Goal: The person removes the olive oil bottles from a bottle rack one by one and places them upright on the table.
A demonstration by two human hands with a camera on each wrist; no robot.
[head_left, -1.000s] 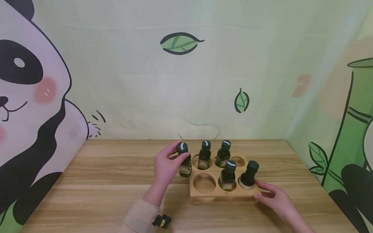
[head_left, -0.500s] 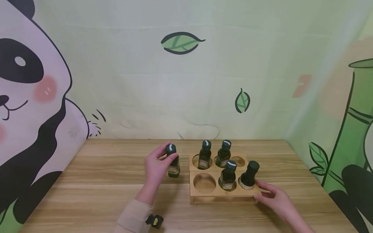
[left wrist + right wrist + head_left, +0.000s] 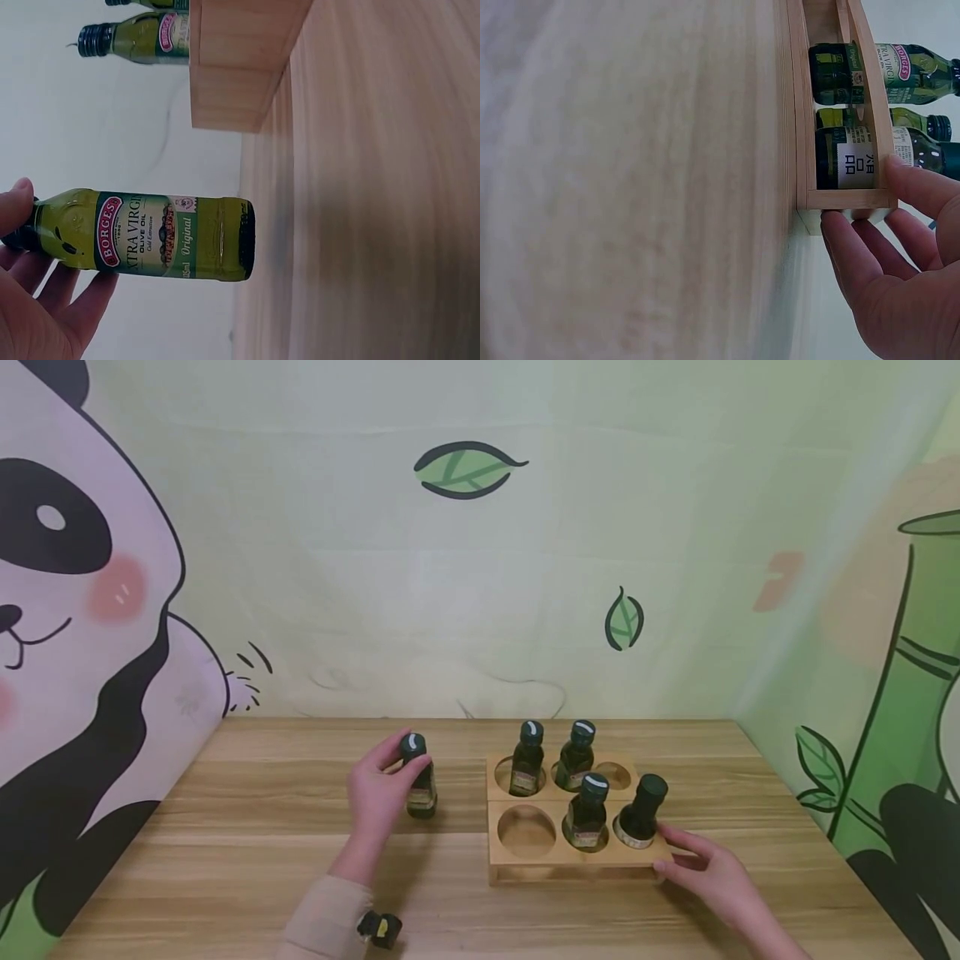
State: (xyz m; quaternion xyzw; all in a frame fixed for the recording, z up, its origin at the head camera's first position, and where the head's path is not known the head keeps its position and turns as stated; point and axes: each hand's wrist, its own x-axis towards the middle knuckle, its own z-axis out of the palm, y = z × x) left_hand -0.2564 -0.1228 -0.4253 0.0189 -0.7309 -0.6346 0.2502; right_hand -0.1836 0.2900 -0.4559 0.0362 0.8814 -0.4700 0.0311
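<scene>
Olive-oil bottle [image 3: 165, 236], one: was pinched near its cap [image 3: 412, 745] by the left hand [image 3: 375, 789] and had been carried farther left, well apart from the wooden rack [image 3: 557, 802]; separation was judged complete. Rack, one: was gripped at its near right corner by the right hand [image 3: 705, 868].

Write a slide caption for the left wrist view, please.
Left fingers hold an olive oil bottle by its top, apart from the wooden rack.
</scene>
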